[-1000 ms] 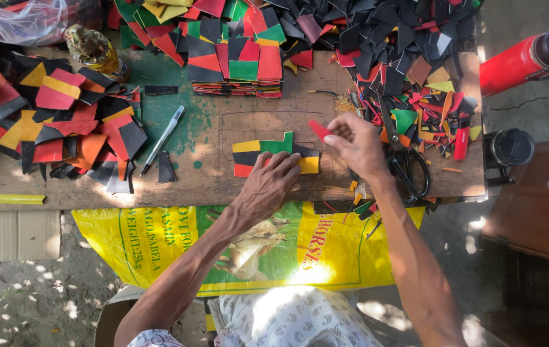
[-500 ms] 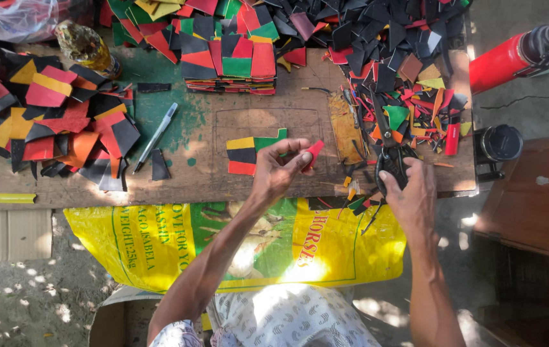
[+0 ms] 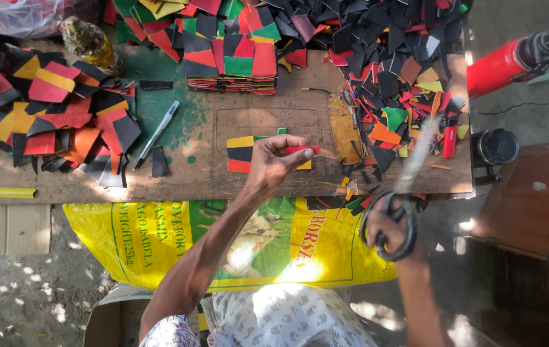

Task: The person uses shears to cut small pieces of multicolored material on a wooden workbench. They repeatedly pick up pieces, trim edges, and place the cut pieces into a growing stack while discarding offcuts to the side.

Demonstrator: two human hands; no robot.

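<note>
Worn wooden workbench (image 3: 210, 173) strewn with coloured offcuts, two hands over its near edge.

Left hand (image 3: 274, 160) pinches a small flat red strip (image 3: 301, 150) between thumb and fingers, just above a yellow, black and red striped patch (image 3: 241, 154). Right hand (image 3: 387, 228) grips black-handled scissors (image 3: 398, 212), blades blurred, seemingly raised towards the scrap pile.

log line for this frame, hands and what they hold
left hand: pinching red strip | right hand: holding scissors | below: stacked coloured pieces on wooden board
</note>
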